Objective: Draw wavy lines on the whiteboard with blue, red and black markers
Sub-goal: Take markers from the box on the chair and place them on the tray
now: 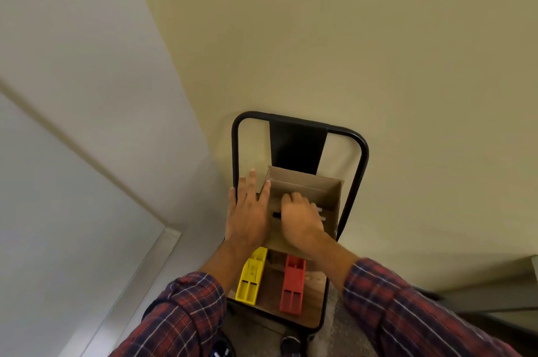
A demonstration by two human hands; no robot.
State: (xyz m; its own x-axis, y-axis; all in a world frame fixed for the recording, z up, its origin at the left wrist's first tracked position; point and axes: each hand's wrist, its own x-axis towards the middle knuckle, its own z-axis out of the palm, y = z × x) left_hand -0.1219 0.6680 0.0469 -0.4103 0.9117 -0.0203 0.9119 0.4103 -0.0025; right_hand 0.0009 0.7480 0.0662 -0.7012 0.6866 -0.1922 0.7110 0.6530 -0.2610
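Markers (pixel 318 210) lie in the box (pixel 305 184) under the right hand (pixel 300 218), fingers curled over them; whether it grips one, can't tell. Left hand (pixel 250 211), fingers spread, braces the box's side. Best move: pinch one barrel, lift straight out. Whiteboard (pixel 72 167) waits beyond the left hand.

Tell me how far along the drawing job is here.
Done: nothing visible; the part of the whiteboard in view bears no lines. In hand: the left hand rests flat against the cardboard box on the chair while the right hand reaches in among the markers; whether it grips one is hidden. Left: take out a marker and draw all three colours.
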